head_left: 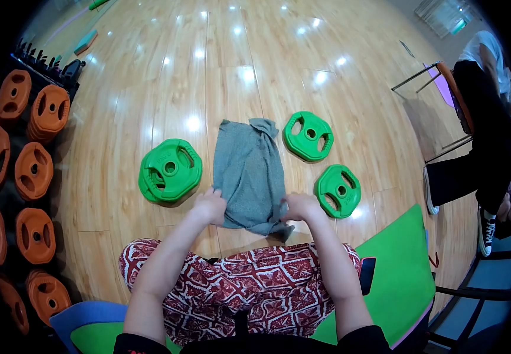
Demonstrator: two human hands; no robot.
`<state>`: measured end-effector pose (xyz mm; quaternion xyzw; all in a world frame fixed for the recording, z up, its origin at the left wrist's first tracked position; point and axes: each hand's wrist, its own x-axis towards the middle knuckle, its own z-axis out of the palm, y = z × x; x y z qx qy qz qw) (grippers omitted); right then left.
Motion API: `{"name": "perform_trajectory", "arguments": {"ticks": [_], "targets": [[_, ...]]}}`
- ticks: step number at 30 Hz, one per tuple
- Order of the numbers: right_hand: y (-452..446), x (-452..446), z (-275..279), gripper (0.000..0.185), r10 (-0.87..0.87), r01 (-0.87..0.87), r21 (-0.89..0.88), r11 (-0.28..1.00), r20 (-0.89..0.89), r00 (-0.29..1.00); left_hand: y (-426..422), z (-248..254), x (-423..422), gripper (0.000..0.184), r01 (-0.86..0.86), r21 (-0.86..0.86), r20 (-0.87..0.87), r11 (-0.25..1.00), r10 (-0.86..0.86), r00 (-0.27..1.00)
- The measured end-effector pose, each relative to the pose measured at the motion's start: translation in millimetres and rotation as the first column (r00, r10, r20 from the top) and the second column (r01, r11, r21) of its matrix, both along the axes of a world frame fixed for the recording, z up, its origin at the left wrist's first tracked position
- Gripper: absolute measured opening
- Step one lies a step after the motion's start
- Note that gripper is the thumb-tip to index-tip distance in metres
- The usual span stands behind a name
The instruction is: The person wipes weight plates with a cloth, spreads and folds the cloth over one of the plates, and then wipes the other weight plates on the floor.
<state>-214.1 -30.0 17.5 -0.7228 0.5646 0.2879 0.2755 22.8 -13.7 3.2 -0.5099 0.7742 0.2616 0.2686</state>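
Observation:
A grey-green towel (248, 177) lies spread on the wooden floor in front of my knees, its far right corner bunched and its near right corner crumpled. My left hand (211, 206) has its fingers closed at the towel's near left edge. At the near right corner is my right hand (298, 206), its fingers bent against the cloth and slightly blurred. Left of the towel rest green weight plates (170, 171), apparently stacked. To its right lie another green weight plate (308, 136) and, nearer me, a third green plate (338, 191).
Orange weight plates (34, 171) hang on a rack along the left. A green mat (394, 265) spreads at my right, with a phone (368, 275) by my knee. Another person (485, 130) sits on a chair (453, 88) at the right, legs stretched toward me.

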Motion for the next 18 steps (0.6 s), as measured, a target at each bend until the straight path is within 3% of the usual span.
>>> {"name": "perform_trajectory", "arguments": {"ticks": [1, 3, 4, 6, 7, 9, 11, 14, 15, 18], "targets": [[-2, 3, -9, 0.061, -0.081, 0.087, -0.079, 0.993, 0.074, 0.994, 2, -12, -2, 0.036, 0.002, 0.002, -0.002, 1.000, -0.002, 1.000], [8, 13, -56, 0.063, -0.018, 0.275, -0.547, 0.791, 0.429, 0.903, 10, -47, -8, 0.049, -0.193, -0.447, -0.383, 0.873, 0.008, 0.924], [13, 23, -65, 0.063, -0.018, 0.274, -0.547, 0.791, 0.426, 0.904, 13, -60, -13, 0.049, -0.194, -0.446, -0.386, 0.874, 0.007, 0.922], [17, 43, -78, 0.062, 0.120, 0.092, -0.619, 0.780, 0.292, 0.949, 12, -82, -29, 0.055, -0.204, -0.566, -0.448, 0.799, -0.091, 0.890], [13, 49, -93, 0.062, 0.119, 0.092, -0.624, 0.776, 0.288, 0.950, 4, -88, -37, 0.053, -0.287, -0.568, -0.502, 0.772, -0.048, 0.864], [0, 56, -115, 0.061, 0.002, 0.233, -0.641, 0.732, 0.345, 0.939, -14, -100, -46, 0.054, -0.333, -0.598, -0.495, 0.729, -0.010, 0.869], [-9, 54, -128, 0.060, 0.007, 0.204, -0.686, 0.698, 0.292, 0.957, -20, -111, -52, 0.054, -0.381, -0.635, -0.470, 0.672, 0.055, 0.881], [-26, 58, -127, 0.058, 0.002, 0.186, -0.728, 0.659, 0.249, 0.969, -37, -103, -49, 0.053, -0.381, -0.598, -0.513, 0.706, 0.029, 0.858], [-36, 60, -126, 0.057, -0.067, 0.254, -0.720, 0.646, 0.279, 0.958, -47, -107, -50, 0.053, -0.381, -0.593, -0.509, 0.710, 0.037, 0.860], [-49, 63, -122, 0.052, -0.154, 0.335, -0.701, 0.629, 0.310, 0.938, -76, -111, -54, 0.051, -0.477, -0.541, -0.531, 0.693, 0.158, 0.832]]}}
